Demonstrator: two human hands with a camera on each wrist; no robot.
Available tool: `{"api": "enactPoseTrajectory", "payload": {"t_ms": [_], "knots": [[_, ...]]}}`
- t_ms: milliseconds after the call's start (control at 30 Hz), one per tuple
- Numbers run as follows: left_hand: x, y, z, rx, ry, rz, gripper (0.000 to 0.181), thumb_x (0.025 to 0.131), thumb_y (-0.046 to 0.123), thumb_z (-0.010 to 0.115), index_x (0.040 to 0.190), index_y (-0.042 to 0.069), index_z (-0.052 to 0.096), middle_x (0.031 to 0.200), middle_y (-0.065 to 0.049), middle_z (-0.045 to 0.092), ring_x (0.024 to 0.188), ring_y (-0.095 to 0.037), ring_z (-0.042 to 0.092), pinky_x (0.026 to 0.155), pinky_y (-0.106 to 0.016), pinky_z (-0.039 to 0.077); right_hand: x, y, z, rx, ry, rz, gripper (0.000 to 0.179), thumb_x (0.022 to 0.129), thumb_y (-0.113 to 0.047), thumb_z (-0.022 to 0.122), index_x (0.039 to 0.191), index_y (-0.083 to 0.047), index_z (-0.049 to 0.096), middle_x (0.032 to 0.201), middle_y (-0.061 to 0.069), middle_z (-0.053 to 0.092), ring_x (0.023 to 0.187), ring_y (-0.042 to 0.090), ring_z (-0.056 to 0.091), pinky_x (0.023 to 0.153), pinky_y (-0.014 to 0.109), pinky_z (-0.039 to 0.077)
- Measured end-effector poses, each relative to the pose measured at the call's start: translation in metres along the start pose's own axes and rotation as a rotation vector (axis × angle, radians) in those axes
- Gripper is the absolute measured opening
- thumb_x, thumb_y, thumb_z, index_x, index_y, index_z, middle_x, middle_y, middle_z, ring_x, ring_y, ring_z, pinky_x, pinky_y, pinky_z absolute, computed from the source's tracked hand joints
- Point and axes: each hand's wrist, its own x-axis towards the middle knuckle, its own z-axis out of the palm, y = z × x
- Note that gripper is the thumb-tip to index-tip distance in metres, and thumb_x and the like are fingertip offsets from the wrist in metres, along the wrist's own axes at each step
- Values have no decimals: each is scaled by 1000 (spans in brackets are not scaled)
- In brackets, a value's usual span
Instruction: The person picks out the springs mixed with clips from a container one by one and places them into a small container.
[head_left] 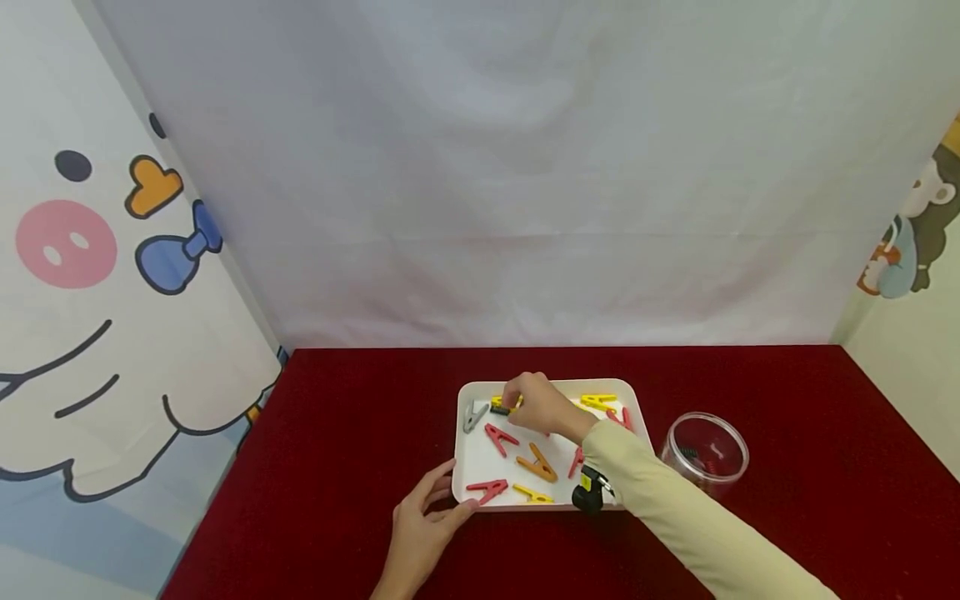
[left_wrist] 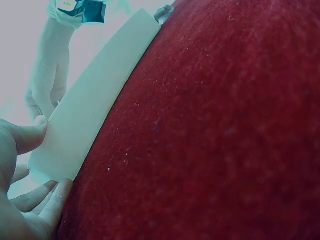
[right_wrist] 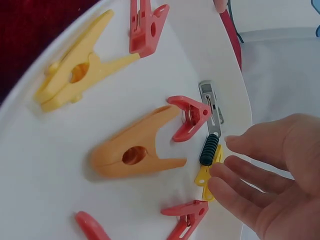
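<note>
A white tray (head_left: 480, 467) holds clothes pegs in several colours. My left hand (head_left: 423, 521) grips its near left corner, thumb at the front rim and fingers along the left side. Over the tray's far left part, my right hand (head_left: 542, 406) reaches down with its thumb and fingers apart. Beside those fingertips in the right wrist view lies a dark green coiled piece (right_wrist: 209, 150), against a yellow peg (right_wrist: 202, 177). A grey peg (right_wrist: 210, 102), a red peg (right_wrist: 192, 117) and a large orange peg (right_wrist: 135, 150) are close by. Nothing shows between the right fingers.
Right of the tray stands a clear round jar (head_left: 705, 450), with dark green and red pieces visible inside. Tray and jar stand on a red cloth-covered table (head_left: 360, 433). A pale curtain (head_left: 525, 208) hangs behind it. The right sleeve (head_left: 690, 517) crosses the tray's near right corner.
</note>
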Motion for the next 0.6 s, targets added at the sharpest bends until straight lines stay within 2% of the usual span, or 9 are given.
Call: {"api": "enactPoseTrajectory", "payload": {"t_ms": [200, 333, 500, 600], "knots": [[1, -1, 0, -6, -1, 8, 57, 76, 25, 81, 128, 14, 59, 111, -10, 63, 102, -25, 59, 73, -24, 53, 6, -1, 6, -49, 4, -50, 13, 75, 4, 72, 86, -1, 72, 85, 7, 68, 83, 19, 58, 73, 31, 51], [0, -1, 1, -12, -1, 8, 57, 75, 25, 81, 127, 14, 59, 110, -10, 63, 101, -25, 59, 73, -24, 52, 9, -1, 9, -91, -25, -38, 14, 76, 4, 70, 89, -1, 72, 88, 6, 68, 85, 19, 59, 76, 34, 51], [0, -1, 0, -11, 6, 18, 58, 74, 27, 82, 126, 14, 60, 109, -10, 63, 100, -25, 59, 72, -23, 52, 11, -1, 13, -146, -69, -25, 17, 79, 3, 68, 95, -2, 72, 93, 6, 66, 84, 17, 58, 77, 33, 52], [1, -2, 0, -16, 7, 24, 58, 74, 26, 82, 126, 14, 60, 109, -10, 63, 100, -24, 59, 72, -22, 52, 13, -1, 14, -174, -64, -46, 15, 78, 5, 67, 92, -2, 72, 92, 7, 66, 82, 17, 57, 75, 32, 52]]}}
